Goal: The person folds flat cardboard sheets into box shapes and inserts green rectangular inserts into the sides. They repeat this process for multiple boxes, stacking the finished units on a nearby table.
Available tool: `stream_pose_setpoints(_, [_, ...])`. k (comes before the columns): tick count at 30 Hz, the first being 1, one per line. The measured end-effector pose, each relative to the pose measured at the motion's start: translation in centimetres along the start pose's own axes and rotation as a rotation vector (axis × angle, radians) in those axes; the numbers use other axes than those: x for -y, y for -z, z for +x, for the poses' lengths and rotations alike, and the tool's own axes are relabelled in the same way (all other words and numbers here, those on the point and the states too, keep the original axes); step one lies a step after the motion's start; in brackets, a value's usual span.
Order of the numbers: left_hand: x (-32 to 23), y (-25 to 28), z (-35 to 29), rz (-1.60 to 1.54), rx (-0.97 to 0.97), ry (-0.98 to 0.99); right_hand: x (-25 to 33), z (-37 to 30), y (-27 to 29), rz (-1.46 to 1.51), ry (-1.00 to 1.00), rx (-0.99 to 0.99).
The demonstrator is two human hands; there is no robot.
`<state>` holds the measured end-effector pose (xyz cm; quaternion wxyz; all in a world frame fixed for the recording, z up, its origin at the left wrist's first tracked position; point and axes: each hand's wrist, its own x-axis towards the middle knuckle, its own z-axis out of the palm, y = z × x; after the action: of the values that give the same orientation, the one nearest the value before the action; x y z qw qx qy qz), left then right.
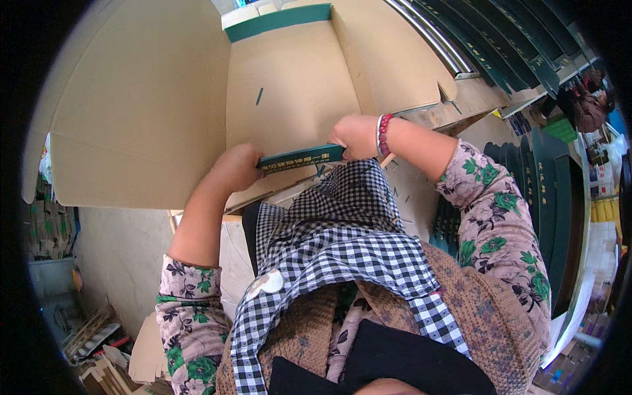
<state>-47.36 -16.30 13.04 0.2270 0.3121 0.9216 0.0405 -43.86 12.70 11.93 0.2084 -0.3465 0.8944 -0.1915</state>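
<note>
A large cardboard box (283, 79) lies opened out in front of me, brown inside, with side panels raised left and right and a green flap (280, 23) at its far end. Along its near edge a dark green cardboard flap (301, 158) with gold printing stands up. At this flap's left end my left hand (235, 168) is closed, fingers curled over the edge. My right hand (357, 137), with a red bead bracelet and a light bangle on the wrist, grips the right end. Most fingertips are hidden behind the flap. A thin green scrap (259, 96) rests on the box's floor.
Dark green flat cardboard sheets (487, 46) are stacked at the far right, beside metal rollers (431, 33). More green cardboard (550, 191) stands at the right. Cardboard offcuts (108, 375) lie on the floor at lower left. The wooden table edge (484, 99) shows right of the box.
</note>
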Motion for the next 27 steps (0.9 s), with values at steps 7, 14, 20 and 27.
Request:
stream_pose_setpoints(7, [7.3,2.1,-1.9,0.621,-0.641,-0.037,12.1,0.5,0.1,0.215,0.355,-0.307])
stream_pose_setpoints(14, [10.2,-0.4,0.3,-1.065,-0.435,0.421,-3.5,-11.2,6.3,-0.414,-0.822,-1.227])
stream_pose_setpoints(20, [9.9,-0.9,3.1,-1.127,-0.350,0.062,-10.5,-14.1,-2.9,0.693,-0.941,-0.969])
stream_pose_setpoints(27, [7.9,4.1,4.6,-0.543,-0.454,-0.224,4.5,-20.3,-6.8,1.182,-0.414,-1.580])
